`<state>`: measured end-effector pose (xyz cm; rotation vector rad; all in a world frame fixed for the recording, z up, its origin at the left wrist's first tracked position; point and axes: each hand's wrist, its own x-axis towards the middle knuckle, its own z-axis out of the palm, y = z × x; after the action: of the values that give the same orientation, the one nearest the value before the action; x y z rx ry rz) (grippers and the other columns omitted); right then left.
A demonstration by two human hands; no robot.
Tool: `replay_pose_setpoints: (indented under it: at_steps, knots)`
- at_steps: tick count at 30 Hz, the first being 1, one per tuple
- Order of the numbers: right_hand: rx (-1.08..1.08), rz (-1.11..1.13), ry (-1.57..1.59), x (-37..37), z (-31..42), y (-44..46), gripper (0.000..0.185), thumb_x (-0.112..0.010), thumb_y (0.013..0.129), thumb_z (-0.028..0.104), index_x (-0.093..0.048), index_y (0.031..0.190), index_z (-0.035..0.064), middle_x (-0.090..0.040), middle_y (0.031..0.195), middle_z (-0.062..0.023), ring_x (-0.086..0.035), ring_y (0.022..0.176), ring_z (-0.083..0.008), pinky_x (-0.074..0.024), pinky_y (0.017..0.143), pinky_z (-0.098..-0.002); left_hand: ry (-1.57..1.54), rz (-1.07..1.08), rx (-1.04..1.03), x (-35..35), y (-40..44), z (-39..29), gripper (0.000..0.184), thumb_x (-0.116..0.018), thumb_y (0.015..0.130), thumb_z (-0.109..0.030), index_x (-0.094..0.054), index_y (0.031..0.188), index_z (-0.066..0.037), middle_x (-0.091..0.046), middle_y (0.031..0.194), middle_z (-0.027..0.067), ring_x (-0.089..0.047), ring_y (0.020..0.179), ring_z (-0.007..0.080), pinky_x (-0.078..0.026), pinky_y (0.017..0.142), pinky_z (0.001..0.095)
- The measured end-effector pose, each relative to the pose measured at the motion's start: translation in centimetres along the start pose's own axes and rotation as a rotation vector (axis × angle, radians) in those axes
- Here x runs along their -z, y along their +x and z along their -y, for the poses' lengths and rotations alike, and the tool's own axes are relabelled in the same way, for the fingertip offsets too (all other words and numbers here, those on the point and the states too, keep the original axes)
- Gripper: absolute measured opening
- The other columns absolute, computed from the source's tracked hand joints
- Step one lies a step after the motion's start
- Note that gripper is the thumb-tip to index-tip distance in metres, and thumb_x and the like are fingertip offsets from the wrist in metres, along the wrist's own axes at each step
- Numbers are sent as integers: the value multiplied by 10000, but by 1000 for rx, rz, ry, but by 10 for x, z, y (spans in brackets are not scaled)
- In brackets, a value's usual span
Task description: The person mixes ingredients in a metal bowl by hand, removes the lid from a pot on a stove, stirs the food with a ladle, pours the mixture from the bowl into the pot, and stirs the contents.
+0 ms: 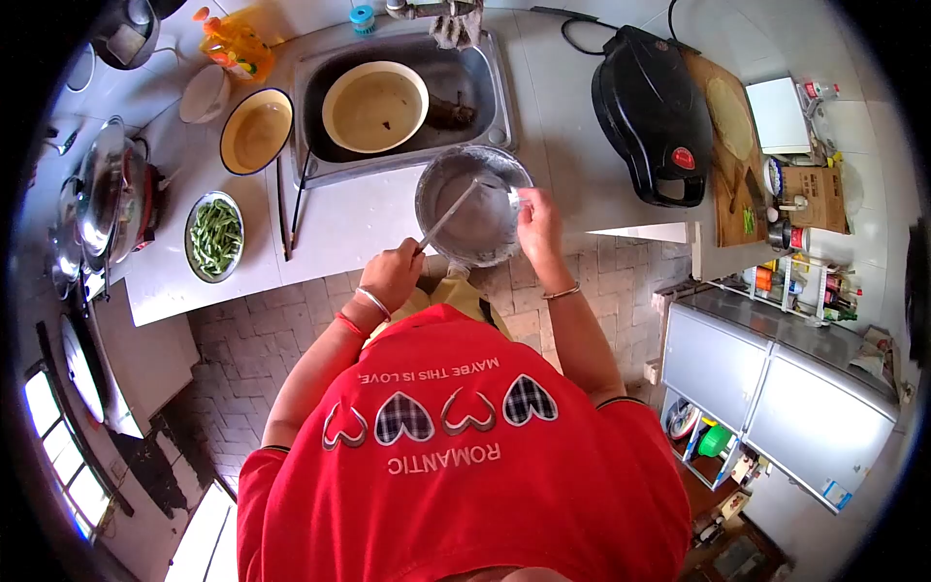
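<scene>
At the counter's front edge, below the sink, is a metal bowl (472, 244) with a whitish coating inside. My left hand (391, 275) is wrapped round the end of a long thin stick (448, 215), whose other end reaches over the inside of the bowl. My right hand (539, 225) is closed on the bowl's right rim, with the thumb and fingertips at the edge. What coats the bowl is pale and looks like flour or batter; I cannot tell which.
Behind the bowl, a sink (502, 124) holds a cream basin (341, 139). On the left are an enamel bowl (254, 133), a plate of green beans (215, 237) and dark chopsticks (282, 215). A black electric griddle (645, 107) and a wooden board (729, 184) with a flatbread (728, 116) stand right.
</scene>
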<state>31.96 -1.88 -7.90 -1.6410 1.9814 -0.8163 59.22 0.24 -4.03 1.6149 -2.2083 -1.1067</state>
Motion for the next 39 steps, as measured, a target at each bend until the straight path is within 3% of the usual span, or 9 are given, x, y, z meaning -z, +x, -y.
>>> replay_pose_setpoints:
  at_steps: [3, 7, 10, 13, 17, 20, 27, 33, 39]
  knots:
    - [124, -235, -128, 1, 20, 3, 341, -577, 717, -42, -518, 1043, 35, -587, 969, -96, -571, 924, -277, -457, 814, -378, 116, 9, -9, -2, -3, 2, 177, -503, 885, -223, -499, 931, -52, -596, 657, 200, -583, 610, 404, -457, 539, 479]
    - [356, 68, -376, -17, 22, 0, 409, -633, 676, 22, -514, 1067, 44, -586, 991, -154, -566, 910, -341, -451, 806, -420, 118, 38, -64, -2, -9, 7, 187, -507, 885, -233, -484, 955, -61, -597, 657, 189, -586, 593, 390, -463, 528, 470]
    - [-28, 137, -320, -36, -15, 8, 225, -457, 902, 212, -604, 857, 48, -609, 758, -210, -597, 699, -370, -440, 588, -456, 102, 3, -74, -3, -14, 18, 184, -508, 886, -228, -488, 963, -63, -600, 666, 182, -589, 588, 379, -467, 523, 457]
    - [165, 147, -278, -26, -27, 7, 176, -541, 880, 172, -637, 926, 32, -635, 778, -197, -644, 711, -311, -472, 583, -400, 86, -35, -111, 16, -15, 23, 183, -521, 879, -223, -498, 961, -60, -603, 680, 169, -589, 582, 368, -471, 518, 443]
    - [-281, 273, 825, -29, -30, 9, 223, -584, 839, 82, -596, 1055, 30, -642, 1012, -147, -644, 871, -284, -499, 797, -315, 134, -175, -258, 20, -14, 36, 159, -545, 867, -208, -512, 954, -78, -604, 675, 127, -594, 558, 331, -475, 494, 420]
    - [328, 87, -309, -33, -10, -6, 237, -564, 790, 21, -580, 1025, -2, -606, 1051, -175, -597, 948, -334, -481, 827, -363, 123, -302, -248, 19, -19, 52, 152, -561, 864, -206, -506, 938, -85, -603, 671, 121, -597, 550, 317, -475, 475, 410]
    - [54, 205, -112, -19, 15, -10, 257, -565, 798, 22, -596, 1053, 29, -619, 1023, -148, -608, 857, -278, -481, 774, -349, -96, -481, 3, 28, -27, 101, 145, -584, 854, -175, -526, 939, -72, -613, 726, 163, -612, 646, 350, -486, 538, 424]
    - [150, 174, -11, -28, 33, -20, 225, -558, 812, 22, -591, 1034, 17, -620, 1011, -152, -612, 830, -271, -488, 751, -341, -185, -902, 233, 63, -12, 175, 134, -523, 881, -179, -491, 934, -61, -608, 736, 190, -588, 679, 406, -458, 586, 480]
    - [180, 214, -18, -37, 41, -15, 216, -560, 805, 16, -577, 1020, 17, -598, 1044, -161, -612, 866, -301, -494, 771, -354, -3, -884, 480, 86, 3, 221, 200, -530, 868, -254, -473, 880, -62, -618, 733, 191, -594, 688, 404, -460, 612, 489]
